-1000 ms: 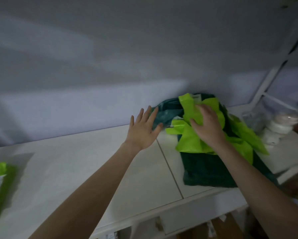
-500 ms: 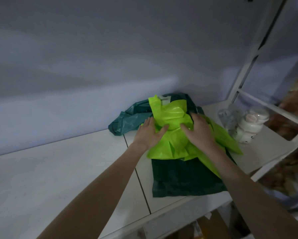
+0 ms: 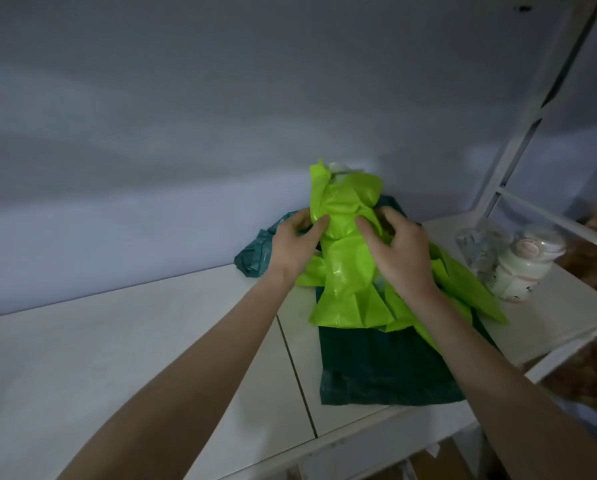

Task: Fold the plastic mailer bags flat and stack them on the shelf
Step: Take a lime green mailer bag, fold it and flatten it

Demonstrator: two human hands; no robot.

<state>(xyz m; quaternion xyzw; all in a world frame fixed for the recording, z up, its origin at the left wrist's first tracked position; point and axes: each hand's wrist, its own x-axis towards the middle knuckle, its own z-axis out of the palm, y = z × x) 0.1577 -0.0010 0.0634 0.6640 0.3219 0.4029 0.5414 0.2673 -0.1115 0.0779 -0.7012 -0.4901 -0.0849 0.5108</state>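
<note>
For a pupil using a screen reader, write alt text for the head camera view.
Both hands, left hand and right hand, grip a crumpled lime-green mailer bag above a dark green mailer bag lying on a white shelf. A white jar stands at the right.

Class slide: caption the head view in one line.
Both hands, left hand and right hand, grip a crumpled lime-green mailer bag above dark green bags on a white shelf.

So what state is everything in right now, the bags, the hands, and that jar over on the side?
Lime green bag: crumpled, gathered up, not yet flat.
Dark green bag: lying fairly flat on the shelf, under the lime one.
Left hand: pinching the lime bag's left side.
Right hand: gripping its right side.
White jar: upright, lid on.
</note>
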